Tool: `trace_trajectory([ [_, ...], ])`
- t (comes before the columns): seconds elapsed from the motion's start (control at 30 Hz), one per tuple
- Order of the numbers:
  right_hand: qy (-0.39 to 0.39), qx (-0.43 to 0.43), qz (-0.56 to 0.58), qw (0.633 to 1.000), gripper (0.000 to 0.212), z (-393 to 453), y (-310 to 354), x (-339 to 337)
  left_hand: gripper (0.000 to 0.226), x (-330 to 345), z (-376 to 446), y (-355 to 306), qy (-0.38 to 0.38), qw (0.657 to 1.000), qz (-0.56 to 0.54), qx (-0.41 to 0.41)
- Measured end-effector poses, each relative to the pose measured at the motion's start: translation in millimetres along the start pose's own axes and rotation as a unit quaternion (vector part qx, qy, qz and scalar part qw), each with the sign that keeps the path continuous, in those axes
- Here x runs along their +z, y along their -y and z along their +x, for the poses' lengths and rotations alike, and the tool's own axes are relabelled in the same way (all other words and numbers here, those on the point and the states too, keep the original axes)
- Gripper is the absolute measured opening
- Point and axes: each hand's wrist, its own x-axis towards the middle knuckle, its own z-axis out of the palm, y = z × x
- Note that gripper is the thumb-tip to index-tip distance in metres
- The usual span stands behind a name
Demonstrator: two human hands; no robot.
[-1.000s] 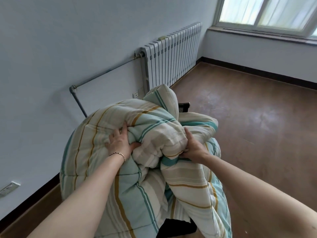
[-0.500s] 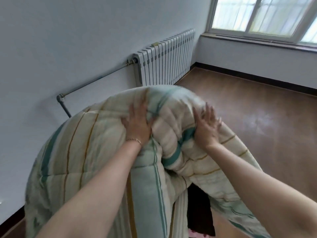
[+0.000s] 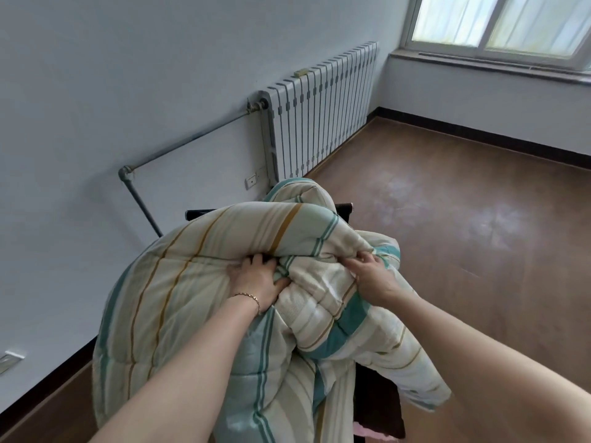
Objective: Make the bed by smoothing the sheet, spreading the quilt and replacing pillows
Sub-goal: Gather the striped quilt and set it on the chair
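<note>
Hands (image 3: 315,281) gripping bunched quilt (image 3: 198,302) between them

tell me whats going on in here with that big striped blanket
A person is handling a bunched-up striped quilt, holding it up in front of them with both hands. The left hand digs into a fold near the middle, and the right hand pinches the fabric just beside it. The quilt is a crumpled bundle, not yet spread. Behind it are a white radiator on the wall and bare wooden floor.
</note>
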Motion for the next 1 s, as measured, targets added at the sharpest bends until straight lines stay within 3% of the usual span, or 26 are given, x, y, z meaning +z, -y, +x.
trace_trajectory([
  [0.1, -0.130, -0.007, 0.051, 0.990, 0.044, -10, 13, -12, 0.058, -3, -14, 5, -0.065, 0.998, -0.013, 0.000],
  [0.17, -0.171, -0.022, 0.069, 0.983, 0.037, -17, 21, -13, 0.061, -3, -22, 13, -0.100, 0.994, -0.031, 0.011],
  [0.4, -0.162, -0.021, 0.066, 0.984, 0.056, -41, 40, 5, 0.076, -12, -52, 25, -0.183, 0.981, -0.042, 0.036],
  [0.53, -0.204, -0.086, 0.034, 0.975, 0.062, -56, 47, 5, 0.074, -16, -61, 27, -0.158, 0.985, -0.047, 0.049],
  [0.6, -0.158, -0.117, -0.035, 0.980, 0.064, -59, 50, 5, 0.071, -18, -67, 28, -0.134, 0.989, -0.040, 0.053],
  [0.7, -0.085, -0.085, -0.068, 0.990, 0.066, -66, 59, 3, 0.071, -19, -81, 36, -0.114, 0.991, -0.039, 0.050],
  [1.0, -0.152, -0.132, -0.034, 0.979, 0.050, -90, 123, -17, 0.072, -42, -141, 85, -0.125, 0.988, -0.087, -0.033],
])
